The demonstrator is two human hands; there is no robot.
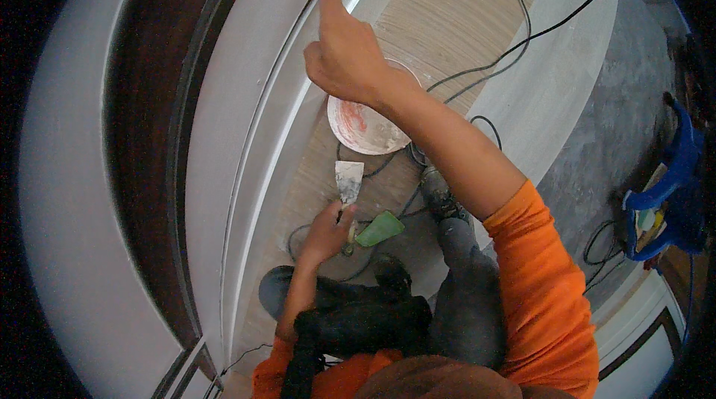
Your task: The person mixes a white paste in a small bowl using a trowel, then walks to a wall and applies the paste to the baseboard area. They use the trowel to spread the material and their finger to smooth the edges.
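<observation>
My left hand is closed around a putty knife, whose wide metal blade is smeared with pale filler and points away from me. A translucent green scraper blade shows right beside that hand; whether the fingers also hold it, I cannot tell. My right hand reaches far forward with its index finger stretched along the white moulding. The thumb sticks out, the other fingers are bent, and no tool shows in it. Below the right wrist stands a round white tub with pinkish and whitish filler inside.
Black cables loop over the wood-look floor around the tub and my shoe. To the right, a blue plastic stool or carrier holds small items. A dark panel strip runs along the white surface at left.
</observation>
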